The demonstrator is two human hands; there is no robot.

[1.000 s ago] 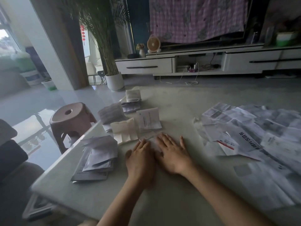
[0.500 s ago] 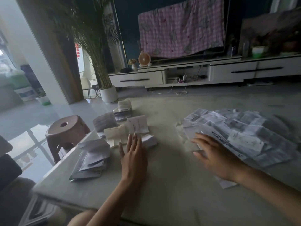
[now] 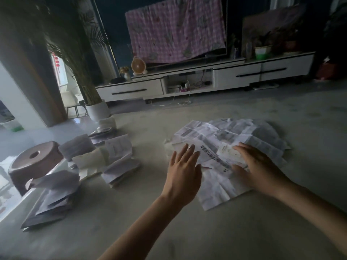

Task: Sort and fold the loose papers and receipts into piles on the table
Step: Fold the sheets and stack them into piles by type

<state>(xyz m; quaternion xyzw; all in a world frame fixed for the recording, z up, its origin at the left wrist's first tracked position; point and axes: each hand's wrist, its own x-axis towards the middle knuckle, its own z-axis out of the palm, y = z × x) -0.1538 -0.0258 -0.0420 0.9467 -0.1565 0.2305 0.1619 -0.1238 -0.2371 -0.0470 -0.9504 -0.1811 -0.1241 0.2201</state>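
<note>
1. The loose papers (image 3: pixel 234 136) are lying in a crumpled, overlapping heap on the tabletop (image 3: pixel 187 231), with creased sheets and receipts mixed together.
2. The right hand (image 3: pixel 261 169) is resting palm down on the near side of the papers. Its fingers are straight and a little spread, pinching nothing.
3. The left hand (image 3: pixel 183 173) is hanging at the left edge of the papers, palm down, with the fingers straight and close together. It is holding nothing, and I cannot tell whether it is touching a sheet.
4. Left of the papers and well apart from them, a small folded stack (image 3: pixel 122 170) is sitting on the tabletop. A leaflet (image 3: pixel 118 149) is standing half open just behind it.
5. Further left of the papers, by the tabletop's edge, a bigger pile (image 3: pixel 54 199) of folded sheets is fanning out.
6. Beyond that edge, left of the papers, a brown stool (image 3: pixel 32 164) is standing on the floor.
7. Behind the papers, across the room, a white cabinet (image 3: pixel 187 81) is running along the wall. A pink checked cloth (image 3: pixel 176 29) is hanging above it, and a small fan (image 3: pixel 138 65) is sitting on top.
</note>
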